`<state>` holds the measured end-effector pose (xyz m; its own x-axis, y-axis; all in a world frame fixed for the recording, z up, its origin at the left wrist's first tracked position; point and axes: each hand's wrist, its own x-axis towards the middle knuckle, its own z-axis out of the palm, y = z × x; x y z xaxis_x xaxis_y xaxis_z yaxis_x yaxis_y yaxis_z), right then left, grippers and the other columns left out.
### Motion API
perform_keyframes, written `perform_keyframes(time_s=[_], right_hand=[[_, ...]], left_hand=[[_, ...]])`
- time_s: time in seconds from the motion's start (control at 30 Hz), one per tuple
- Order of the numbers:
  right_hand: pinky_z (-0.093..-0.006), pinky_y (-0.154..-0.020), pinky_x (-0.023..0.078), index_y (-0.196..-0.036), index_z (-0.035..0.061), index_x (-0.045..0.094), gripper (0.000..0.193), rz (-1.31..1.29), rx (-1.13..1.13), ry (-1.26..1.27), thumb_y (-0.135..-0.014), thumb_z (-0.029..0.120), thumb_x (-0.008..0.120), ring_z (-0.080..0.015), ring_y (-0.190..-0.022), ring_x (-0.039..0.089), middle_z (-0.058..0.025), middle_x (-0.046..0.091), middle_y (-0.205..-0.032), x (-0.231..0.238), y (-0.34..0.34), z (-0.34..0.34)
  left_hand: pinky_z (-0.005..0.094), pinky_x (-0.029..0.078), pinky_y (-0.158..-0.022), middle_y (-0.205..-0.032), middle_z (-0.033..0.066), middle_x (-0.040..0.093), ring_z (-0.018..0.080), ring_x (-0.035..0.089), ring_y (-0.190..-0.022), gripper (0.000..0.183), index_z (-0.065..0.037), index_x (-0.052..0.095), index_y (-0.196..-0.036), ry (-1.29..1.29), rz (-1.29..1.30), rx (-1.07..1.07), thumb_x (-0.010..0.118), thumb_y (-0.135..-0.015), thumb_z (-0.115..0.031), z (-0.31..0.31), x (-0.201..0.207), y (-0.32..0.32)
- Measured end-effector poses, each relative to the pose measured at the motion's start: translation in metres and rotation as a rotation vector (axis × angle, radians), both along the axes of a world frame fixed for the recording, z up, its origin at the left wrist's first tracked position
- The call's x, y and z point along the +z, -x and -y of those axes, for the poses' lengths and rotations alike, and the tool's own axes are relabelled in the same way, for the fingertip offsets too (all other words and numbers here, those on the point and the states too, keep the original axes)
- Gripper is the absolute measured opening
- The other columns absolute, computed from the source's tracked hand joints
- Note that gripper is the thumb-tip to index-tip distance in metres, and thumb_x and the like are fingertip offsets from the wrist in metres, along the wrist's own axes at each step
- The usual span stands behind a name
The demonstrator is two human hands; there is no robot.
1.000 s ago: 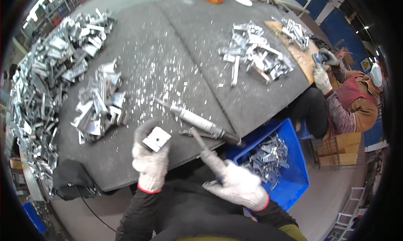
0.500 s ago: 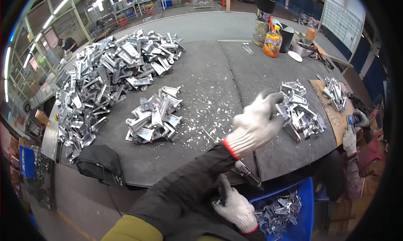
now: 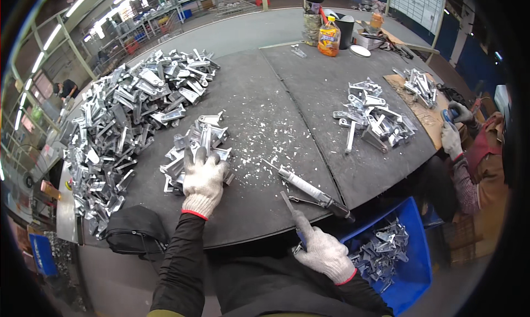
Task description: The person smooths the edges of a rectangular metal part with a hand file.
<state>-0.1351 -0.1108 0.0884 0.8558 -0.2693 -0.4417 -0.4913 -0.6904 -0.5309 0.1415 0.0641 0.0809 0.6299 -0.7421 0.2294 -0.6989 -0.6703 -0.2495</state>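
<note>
My left hand (image 3: 203, 181), in a white knit glove with grey fingertips, lies over a small heap of silvery metal brackets (image 3: 207, 133). Its fingers are spread on the nearest brackets, and nothing shows as lifted. In front of my body, near the table's front edge, my right hand (image 3: 327, 255) is closed round a narrow flat metal file (image 3: 287, 202). The file points up and away along the index finger; its lower end is mostly hidden in the palm. Just beyond the file, a slim silver power tool (image 3: 306, 188) with a thin rod tip rests on the dark table.
A large bracket pile (image 3: 124, 110) covers the table's left. Another bracket group (image 3: 381, 118) lies right. A blue bin (image 3: 417, 262) with metal pieces stands below the front edge. A black bag (image 3: 135, 228) sits front left. Beside me at right, a co-worker's gloved hands (image 3: 452, 137) hold something blue.
My left hand has swung from the right bracket group over to the small heap at left. A bracket now lies at the right group's near-left edge. The whole view has shifted.
</note>
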Motion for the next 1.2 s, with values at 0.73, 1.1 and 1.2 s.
perform_keyframes(time_s=[0.73, 1.1, 1.2], right_hand=[[-0.0503, -0.084, 0.057, -0.161, 0.0193, 0.029, 0.09, 0.083, -0.036, 0.054, -0.084, 0.032, 0.072, -0.0446, -0.098, 0.069, -0.0269, 0.068, -0.11, -0.017, -0.002, -0.01], [-0.043, -0.087, 0.058, -0.161, 0.0162, 0.031, 0.092, 0.336, -0.024, -0.193, -0.084, 0.028, 0.079, -0.0383, -0.105, 0.071, -0.0249, 0.068, -0.117, -0.024, 0.02, 0.0], [-0.0383, -0.091, 0.058, -0.157, 0.0053, 0.038, 0.095, 0.336, -0.109, -0.265, -0.079, 0.027, 0.089, -0.0338, -0.112, 0.07, -0.0211, 0.066, -0.131, 0.011, 0.039, -0.002]], left_hand=[[0.0287, 0.055, -0.083, -0.101, 0.0094, 0.067, 0.0159, 0.067, -0.096, 0.049, 0.002, 0.06, -0.131, 1.565, -1.244, -0.152, 0.071, -0.083, 0.011, 0.024, -0.04, 0.137], [0.0315, 0.055, -0.086, -0.105, 0.0138, 0.067, 0.0238, 0.068, -0.099, 0.03, 0.004, 0.076, -0.103, 1.382, -1.407, -0.285, 0.069, -0.074, 0.0, 0.01, -0.063, 0.125], [0.0333, 0.056, -0.084, -0.104, 0.0148, 0.068, 0.0247, 0.069, -0.096, 0.034, 0.002, 0.076, -0.103, 1.284, -1.308, -0.267, 0.07, -0.07, -0.002, 0.017, -0.054, 0.127]])
